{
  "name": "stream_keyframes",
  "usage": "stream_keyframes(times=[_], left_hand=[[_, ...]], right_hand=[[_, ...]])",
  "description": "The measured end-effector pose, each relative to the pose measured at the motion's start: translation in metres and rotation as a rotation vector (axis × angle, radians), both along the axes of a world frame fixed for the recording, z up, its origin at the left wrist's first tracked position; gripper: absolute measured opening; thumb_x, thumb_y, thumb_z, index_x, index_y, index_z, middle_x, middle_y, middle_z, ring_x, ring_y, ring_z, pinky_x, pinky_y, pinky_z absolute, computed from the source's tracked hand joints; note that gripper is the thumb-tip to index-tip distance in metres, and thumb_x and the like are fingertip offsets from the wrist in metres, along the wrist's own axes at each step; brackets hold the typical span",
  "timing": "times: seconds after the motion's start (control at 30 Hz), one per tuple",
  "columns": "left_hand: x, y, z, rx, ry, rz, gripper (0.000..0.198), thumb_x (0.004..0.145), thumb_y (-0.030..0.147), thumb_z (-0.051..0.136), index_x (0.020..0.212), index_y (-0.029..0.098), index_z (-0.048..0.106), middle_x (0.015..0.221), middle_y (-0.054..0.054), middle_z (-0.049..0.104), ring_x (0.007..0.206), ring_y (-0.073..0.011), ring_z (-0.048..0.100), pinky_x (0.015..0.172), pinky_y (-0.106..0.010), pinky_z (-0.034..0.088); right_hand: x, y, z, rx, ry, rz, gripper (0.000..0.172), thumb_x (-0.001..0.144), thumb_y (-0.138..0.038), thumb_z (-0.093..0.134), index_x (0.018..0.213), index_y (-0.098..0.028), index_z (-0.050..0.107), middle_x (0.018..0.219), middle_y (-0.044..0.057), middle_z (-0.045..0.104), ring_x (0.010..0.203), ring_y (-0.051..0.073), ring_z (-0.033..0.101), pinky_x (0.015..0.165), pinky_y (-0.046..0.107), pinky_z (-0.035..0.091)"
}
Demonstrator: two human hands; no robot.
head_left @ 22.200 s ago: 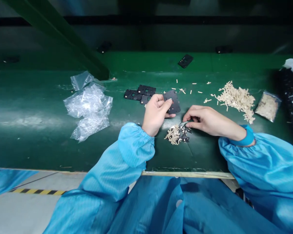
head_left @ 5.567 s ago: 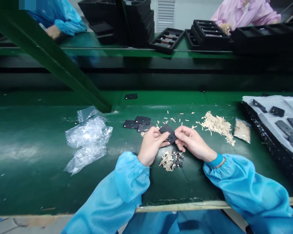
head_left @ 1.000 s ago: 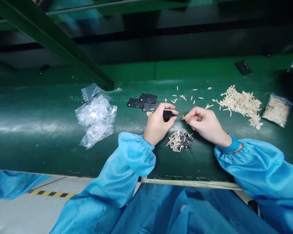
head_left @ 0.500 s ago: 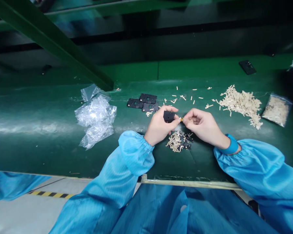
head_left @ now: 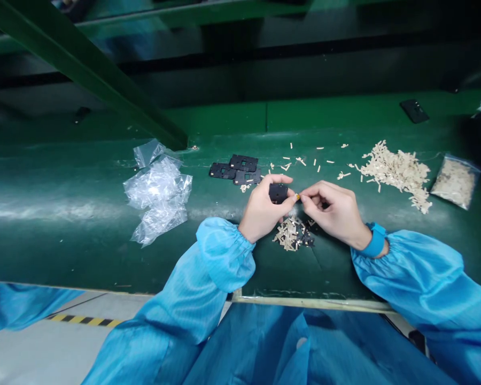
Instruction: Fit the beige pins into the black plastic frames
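My left hand (head_left: pixel 260 206) is closed around a flat black plastic part (head_left: pixel 278 193), which shows between thumb and fingers. At the left thumb tip is a tiny yellow piece (head_left: pixel 298 197). My right hand (head_left: pixel 339 211) pinches that piece with thumb and forefinger, so the fingertips of both hands nearly meet. Just below them lies a small heap of beige strips (head_left: pixel 287 233) mixed with small black pieces (head_left: pixel 307 238). Beyond my left hand, several black plates (head_left: pixel 244 162) with square openings lie overlapping on the green surface.
Clear plastic bags (head_left: pixel 156 187) lie crumpled at left. A large pile of beige strips (head_left: pixel 396 171) spreads at right, beside a filled zip bag (head_left: pixel 456 181). A green post (head_left: pixel 144 107) slants down at back left. Another black part (head_left: pixel 414 110) rests on the far green strip (head_left: pixel 304 115).
My right hand has turned slightly, its wrist shifting a little left, while the pinch stays at the yellow piece. Along the far strip, the black parts and a seam have shifted right.
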State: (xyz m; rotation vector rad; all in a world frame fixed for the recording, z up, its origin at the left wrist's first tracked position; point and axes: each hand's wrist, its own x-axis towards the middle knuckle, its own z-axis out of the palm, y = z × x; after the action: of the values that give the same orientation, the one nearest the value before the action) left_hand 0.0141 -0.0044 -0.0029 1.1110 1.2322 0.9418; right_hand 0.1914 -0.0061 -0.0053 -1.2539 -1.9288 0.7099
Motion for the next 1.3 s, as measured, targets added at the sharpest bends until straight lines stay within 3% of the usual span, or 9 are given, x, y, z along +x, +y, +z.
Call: stream_keyframes(times=[0.17,0.27,0.37,0.43,0.5,0.67,0.9,1.17,1.3], left_hand=[[-0.003,0.0,-0.002,0.075,0.029,-0.021,0.035,0.083,0.021,0.071,0.114,0.019,0.055,0.085,0.001,0.068,0.049,-0.0055,0.053,0.04,-0.018,0.045],[-0.01,0.001,-0.005,0.302,0.178,-0.001,0.035,0.086,0.022,0.072,0.117,0.02,0.056,0.086,0.0,0.071,0.058,-0.0067,0.058,0.055,-0.02,0.051],[-0.018,0.001,-0.007,0.602,0.39,0.008,0.041,0.083,0.026,0.079,0.119,0.022,0.059,0.09,0.0,0.073,0.063,-0.0067,0.059,0.067,-0.021,0.052],[-0.023,0.002,-0.008,0.746,0.495,-0.002,0.043,0.082,0.034,0.082,0.119,0.023,0.062,0.09,0.001,0.073,0.06,-0.006,0.058,0.068,-0.021,0.051],[-0.028,0.004,-0.008,0.846,0.566,-0.021,0.042,0.083,0.042,0.079,0.117,0.023,0.063,0.089,0.001,0.073,0.06,-0.006,0.06,0.068,-0.021,0.052],[-0.03,0.007,-0.008,1.024,0.528,-0.031,0.05,0.08,0.052,0.076,0.116,0.022,0.062,0.084,0.002,0.072,0.059,-0.0058,0.062,0.064,-0.018,0.052],[-0.027,0.007,-0.009,1.045,0.438,-0.027,0.054,0.077,0.049,0.079,0.118,0.021,0.06,0.085,0.003,0.07,0.058,-0.0041,0.06,0.062,-0.015,0.053],[-0.027,0.005,-0.012,1.009,0.397,-0.049,0.052,0.078,0.042,0.083,0.12,0.022,0.06,0.088,0.003,0.07,0.06,-0.0042,0.059,0.064,-0.016,0.053],[-0.023,0.005,-0.012,0.775,0.265,-0.007,0.048,0.082,0.039,0.081,0.121,0.023,0.059,0.089,0.002,0.068,0.064,-0.0059,0.061,0.064,-0.019,0.054]], right_hand=[[0.007,0.011,-0.007,-0.084,0.113,-0.145,0.008,0.09,-0.024,0.063,0.083,-0.021,0.066,0.071,0.002,0.062,0.058,0.014,0.053,0.055,0.03,0.042],[0.019,0.024,-0.013,-0.142,0.195,-0.305,0.014,0.093,-0.03,0.061,0.083,-0.021,0.065,0.07,0.002,0.063,0.059,0.015,0.053,0.055,0.03,0.04],[0.026,0.031,-0.013,-0.125,0.153,-0.334,0.019,0.092,-0.035,0.064,0.08,-0.021,0.065,0.069,0.002,0.06,0.06,0.015,0.051,0.056,0.03,0.04],[0.025,0.03,-0.008,-0.111,0.165,-0.28,0.012,0.089,-0.032,0.069,0.09,-0.02,0.067,0.079,0.003,0.063,0.065,0.015,0.052,0.059,0.029,0.042],[0.021,0.025,0.001,-0.238,0.238,-0.133,0.015,0.087,-0.031,0.072,0.096,-0.019,0.067,0.083,0.003,0.064,0.065,0.013,0.052,0.059,0.028,0.042],[0.013,0.011,0.015,-0.928,0.569,0.35,0.023,0.09,-0.037,0.07,0.085,-0.015,0.066,0.066,-0.003,0.055,0.05,0.006,0.037,0.047,0.024,0.024],[0.012,0.007,0.01,-1.188,0.823,0.45,0.02,0.088,-0.031,0.074,0.084,-0.014,0.065,0.06,-0.006,0.045,0.049,0.005,0.032,0.049,0.025,0.019],[0.01,0.005,0.007,-1.214,0.868,0.465,0.018,0.084,-0.026,0.076,0.08,-0.014,0.064,0.057,-0.007,0.044,0.047,0.004,0.03,0.047,0.023,0.018],[0.01,0.007,0.007,-1.072,0.847,0.335,0.019,0.08,-0.027,0.078,0.075,-0.014,0.064,0.054,-0.007,0.046,0.046,0.004,0.032,0.047,0.023,0.02]])
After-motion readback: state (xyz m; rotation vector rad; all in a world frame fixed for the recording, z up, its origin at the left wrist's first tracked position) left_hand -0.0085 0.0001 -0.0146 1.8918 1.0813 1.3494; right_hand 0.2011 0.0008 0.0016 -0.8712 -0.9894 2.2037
